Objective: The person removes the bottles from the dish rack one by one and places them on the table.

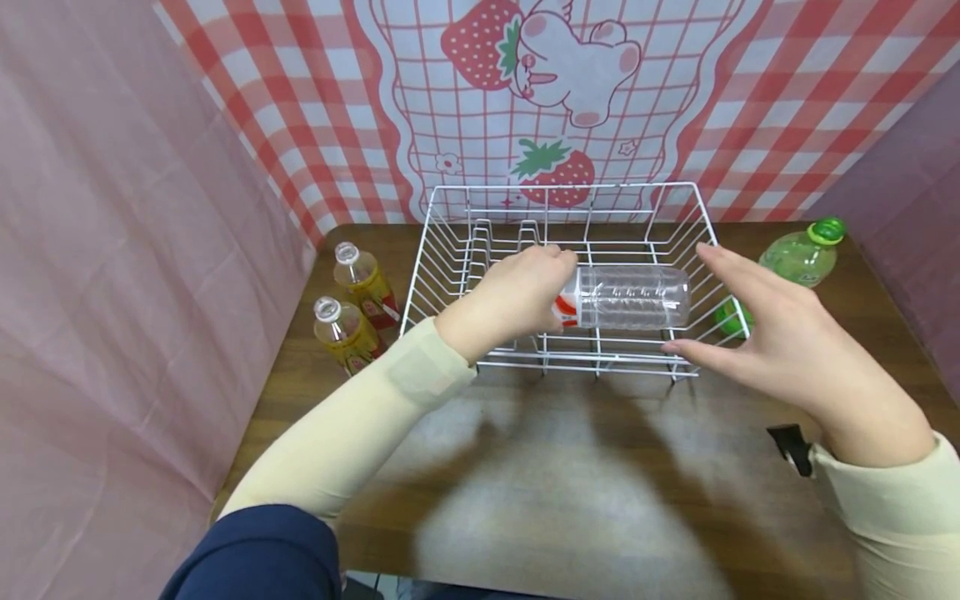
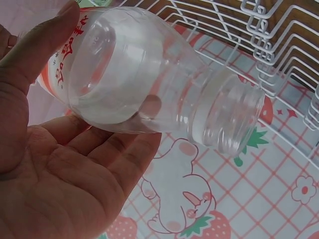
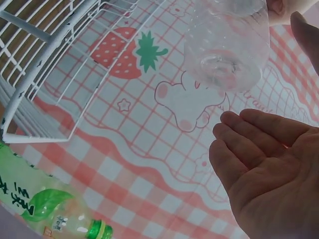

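A clear plastic bottle [image 1: 633, 296] with a red-and-white label lies on its side in the air over a white wire dish rack [image 1: 615, 358]. My left hand [image 1: 517, 292] grips it around the label. In the left wrist view, the thumb crosses the label and the fingers pass under the bottle [image 2: 134, 64]; its neck has no cap. Past the bottle's base, my right hand [image 1: 787, 325] holds thumb and fingers spread apart. The right wrist view shows the right palm [image 3: 269, 174] bare, with a gap between its fingertips and the base.
Left of the rack stand two bottles with yellow labels, the rear one [image 1: 367, 287] and the front one [image 1: 348, 333]. A green-capped bottle [image 1: 798, 257] is at the rack's right. Behind rises a red-checked cloth [image 1: 330, 108]; a pink curtain [image 1: 112, 292] hangs at left.
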`<move>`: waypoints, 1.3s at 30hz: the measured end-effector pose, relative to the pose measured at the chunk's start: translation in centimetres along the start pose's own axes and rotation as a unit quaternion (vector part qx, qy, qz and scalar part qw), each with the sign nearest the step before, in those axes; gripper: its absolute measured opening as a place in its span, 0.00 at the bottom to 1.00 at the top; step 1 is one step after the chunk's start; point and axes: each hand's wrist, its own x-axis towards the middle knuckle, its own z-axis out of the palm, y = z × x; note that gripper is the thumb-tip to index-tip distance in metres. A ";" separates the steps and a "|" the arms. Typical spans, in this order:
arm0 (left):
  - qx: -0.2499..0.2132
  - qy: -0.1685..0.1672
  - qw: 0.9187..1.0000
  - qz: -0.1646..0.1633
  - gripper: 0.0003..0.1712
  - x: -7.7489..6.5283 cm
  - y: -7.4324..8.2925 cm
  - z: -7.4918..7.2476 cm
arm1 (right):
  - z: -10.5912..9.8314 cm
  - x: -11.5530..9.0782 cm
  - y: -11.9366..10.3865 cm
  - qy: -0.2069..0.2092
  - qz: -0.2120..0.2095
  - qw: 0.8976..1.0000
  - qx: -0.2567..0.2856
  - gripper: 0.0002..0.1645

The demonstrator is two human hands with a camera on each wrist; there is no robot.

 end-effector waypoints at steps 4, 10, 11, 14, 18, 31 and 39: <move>0.001 0.004 1.000 0.008 0.34 0.0 0.4 0.1 | 0.0 0.4 -0.5 -0.010 -0.012 1.000 0.000 0.68; 0.017 0.014 1.000 0.022 0.32 -0.1 1.1 0.3 | 0.0 1.0 -1.1 -0.045 -0.012 0.999 -0.003 0.66; 0.020 0.014 0.999 0.023 0.31 -0.1 1.3 0.3 | 0.0 1.2 -1.2 -0.050 -0.013 0.999 -0.002 0.65; 0.029 0.011 0.999 0.022 0.30 -0.1 1.8 0.5 | 0.1 1.5 -1.4 -0.068 -0.010 0.998 -0.001 0.63; 0.042 0.004 0.999 0.024 0.30 -0.1 2.4 0.5 | 0.3 1.7 -1.6 -0.083 -0.005 0.997 0.001 0.62; 0.087 0.036 0.994 0.060 0.31 -0.1 4.0 0.6 | 1.4 2.7 -2.7 -0.094 -0.050 0.994 -0.008 0.55; 0.095 0.042 0.992 0.071 0.28 -0.3 4.6 0.8 | 1.8 3.0 -3.3 -0.147 -0.011 0.989 -0.018 0.53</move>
